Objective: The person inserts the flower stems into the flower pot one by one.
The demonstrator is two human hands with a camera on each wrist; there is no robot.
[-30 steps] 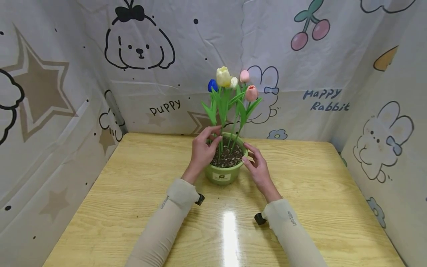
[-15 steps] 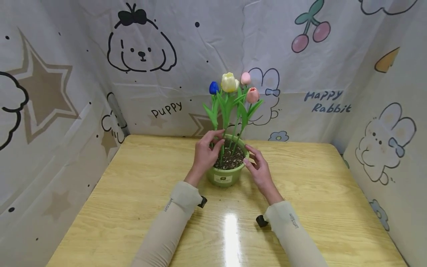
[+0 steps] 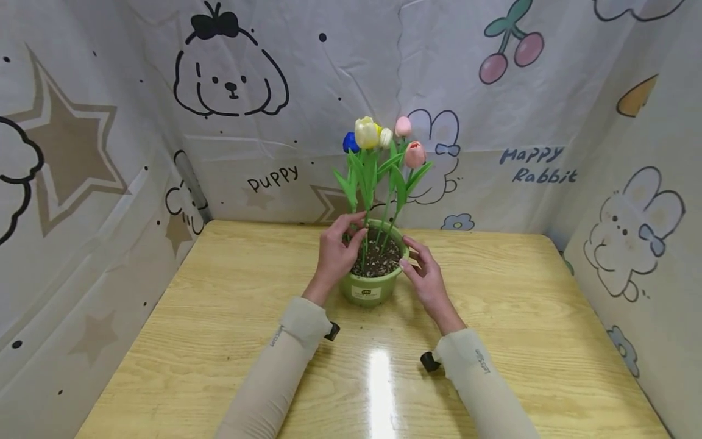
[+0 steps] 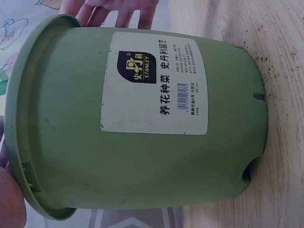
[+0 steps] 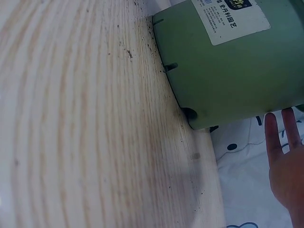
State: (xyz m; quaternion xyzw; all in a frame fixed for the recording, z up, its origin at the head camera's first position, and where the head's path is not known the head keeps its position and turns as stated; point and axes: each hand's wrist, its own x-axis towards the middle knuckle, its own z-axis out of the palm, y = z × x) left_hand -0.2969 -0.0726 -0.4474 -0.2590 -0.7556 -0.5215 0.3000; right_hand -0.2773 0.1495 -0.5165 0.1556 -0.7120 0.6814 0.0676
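Observation:
A green flowerpot (image 3: pixel 368 290) filled with dark soil (image 3: pixel 381 259) stands upright on the wooden table, its white label (image 4: pixel 156 83) facing the person. Tulips rise from it: cream (image 3: pixel 366 132), blue (image 3: pixel 350 142), white (image 3: pixel 386 137), and pink (image 3: pixel 415 155) among them. My left hand (image 3: pixel 336 253) reaches over the pot's left side and pinches the cream tulip's green stem between thumb and forefinger. At the right side of the rim, my right hand (image 3: pixel 428 277) touches the pot with spread thumb and fingers; two of those fingers (image 5: pixel 273 137) look straight in the right wrist view.
The wooden table (image 3: pixel 247 274) ends behind the pot at a printed curtain (image 3: pixel 329 73), which also covers both sides. Dark crumbs (image 5: pixel 129 53) lie on the tabletop near the pot's base. A black wrist camera (image 3: pixel 429 362) sits at the right cuff.
The cream tulip's head swings to the right, then back left, uncovering the white tulip and a bit of yellow behind it. The right hand stays at the rim.

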